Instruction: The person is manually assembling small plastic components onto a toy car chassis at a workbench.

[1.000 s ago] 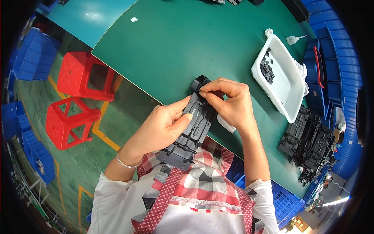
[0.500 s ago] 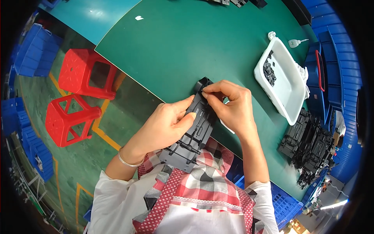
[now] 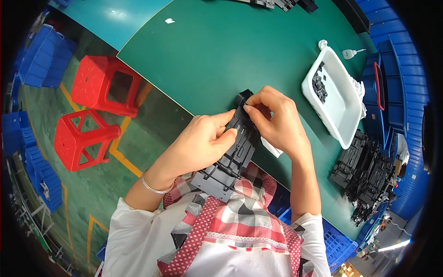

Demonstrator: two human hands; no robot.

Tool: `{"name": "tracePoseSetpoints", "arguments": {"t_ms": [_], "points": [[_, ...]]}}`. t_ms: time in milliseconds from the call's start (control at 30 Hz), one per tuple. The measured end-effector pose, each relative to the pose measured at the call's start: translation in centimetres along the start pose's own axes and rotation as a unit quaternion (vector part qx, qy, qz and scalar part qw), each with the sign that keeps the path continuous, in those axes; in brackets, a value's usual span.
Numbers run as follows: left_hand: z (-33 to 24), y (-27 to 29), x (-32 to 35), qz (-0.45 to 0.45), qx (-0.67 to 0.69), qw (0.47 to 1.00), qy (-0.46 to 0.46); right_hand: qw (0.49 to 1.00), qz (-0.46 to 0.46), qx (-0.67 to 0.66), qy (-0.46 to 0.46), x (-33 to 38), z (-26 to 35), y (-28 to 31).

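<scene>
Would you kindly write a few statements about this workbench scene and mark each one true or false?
1. The left hand holds a long black plastic part. True.
2. The white tray has nothing in it. False: small black pieces lie in the tray, toward its left side.
3. The right hand's thumb and index finger are at the far end of the long black plastic part. True.
4. The bracelet is on the right wrist. False: the bracelet is on the left wrist.
5. Both stools are blue. False: the stools are red.
6. More black parts are piled on the right side of the green table. True.
</scene>
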State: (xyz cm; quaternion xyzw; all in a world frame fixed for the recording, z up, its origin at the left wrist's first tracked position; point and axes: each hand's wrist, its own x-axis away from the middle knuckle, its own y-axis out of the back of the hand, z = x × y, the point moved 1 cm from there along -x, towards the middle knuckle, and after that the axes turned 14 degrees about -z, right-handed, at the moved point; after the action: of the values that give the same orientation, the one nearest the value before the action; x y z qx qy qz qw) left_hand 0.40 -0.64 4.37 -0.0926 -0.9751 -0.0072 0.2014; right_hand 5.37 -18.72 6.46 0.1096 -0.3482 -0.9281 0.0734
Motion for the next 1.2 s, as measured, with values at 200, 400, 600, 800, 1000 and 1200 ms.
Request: {"name": "tracePoseSetpoints", "arguments": {"t_ms": [200, 400, 600, 800, 1000, 1200], "points": [[-0.8, 0.2, -0.5, 0.021, -0.1, 0.995, 0.007, 1.0, 0.011, 0.021, 0.02, -0.1, -0.3, -0.4], [0.2, -0.3, -0.4, -0.003, 0.054, 0.998, -0.03, 0.999, 0.036, -0.019, -0.01, -0.6, 0.1, 0.3], [0.5, 0.6, -0.8, 0.023, 0.063, 0.998, 0.012, 0.988, -0.134, -0.02, -0.072, -0.6, -3.2, 6.1], [-0.2, 1.3, -1.1, 0.004, 0.166, 0.986, 0.033, 0.948, -0.175, 0.248, -0.097, -1.7, -12.3, 12.6], [-0.9, 1.5, -1.1, -0.028, 0.18, 0.982, 0.046, 0.95, -0.125, 0.248, -0.143, -2.7, -15.0, 13.0], [-1.1, 1.3, -1.0, -0.024, 0.182, 0.982, 0.043, 0.941, -0.189, 0.214, -0.18, -2.1, -15.1, 13.5]]}}
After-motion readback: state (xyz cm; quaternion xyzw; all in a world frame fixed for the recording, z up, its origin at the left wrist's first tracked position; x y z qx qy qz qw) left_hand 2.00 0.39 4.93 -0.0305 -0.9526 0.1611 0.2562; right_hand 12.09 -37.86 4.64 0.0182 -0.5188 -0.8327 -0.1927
